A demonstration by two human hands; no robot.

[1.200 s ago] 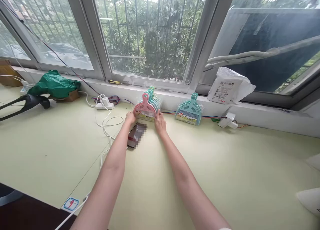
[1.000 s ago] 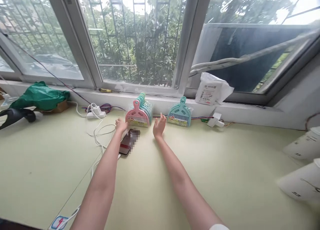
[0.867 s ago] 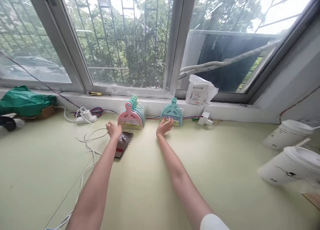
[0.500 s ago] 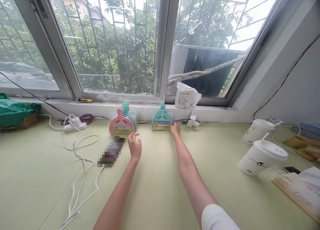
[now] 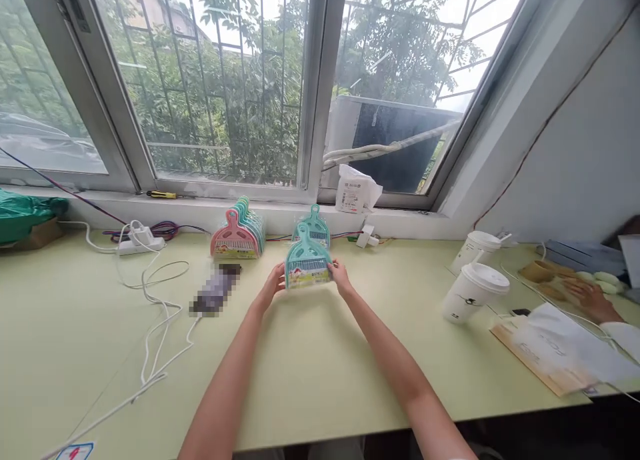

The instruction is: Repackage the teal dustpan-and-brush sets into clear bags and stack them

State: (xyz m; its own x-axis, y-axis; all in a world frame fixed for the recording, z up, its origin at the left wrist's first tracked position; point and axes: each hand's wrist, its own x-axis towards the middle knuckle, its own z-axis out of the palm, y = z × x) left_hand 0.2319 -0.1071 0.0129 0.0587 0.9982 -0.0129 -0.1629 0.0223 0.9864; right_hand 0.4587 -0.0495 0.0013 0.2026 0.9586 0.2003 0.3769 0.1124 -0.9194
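Partly hidden rear dustpan, behind held dustpan, pixelated phone

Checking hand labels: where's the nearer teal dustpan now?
Head view, near the middle: the nearer teal dustpan is held between the left hand and right hand, in front of another teal dustpan.

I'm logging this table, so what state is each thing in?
Front teal dustpan: wrapped, held by left hand and right hand
Teal dustpan behind: upright, partly hidden
Pink dustpan: upright, unheld
Phone: flat, plugged in, screen blurred
Cups: lidded
Power strip: plug inserted
Screwdriver: lying flat
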